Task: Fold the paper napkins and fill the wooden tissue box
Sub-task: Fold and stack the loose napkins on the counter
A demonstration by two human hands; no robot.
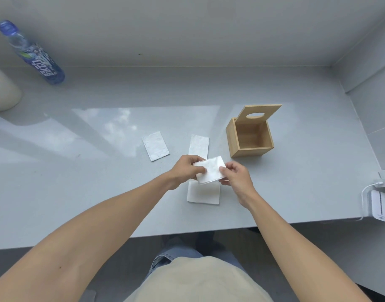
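White, thin paper is shown in the held napkin [210, 170], which is judged light, limp and easily creased or torn, so it is best taken by opposite short edges with fingertip pinches rather than a full grasp. Both bare forearms are extended from the near table edge and converge above the grey table [100, 192]. The left hand [186, 168] is closed on the napkin's left edge, thumb over fingers; the right hand [236, 176] is pinched on its right edge, wrist slightly cocked. The sheet is held just clear of the surface, apparently already folded, though the layers cannot be counted. Beneath the hands a flat napkin [203, 194] is laid; beyond them a narrow folded napkin [199, 144] and, to the left, another folded napkin [156, 146] are seen. Farther right, the wooden tissue box [250, 138] stands open and apparently unfilled, its slotted lid [259, 113] tilted back.
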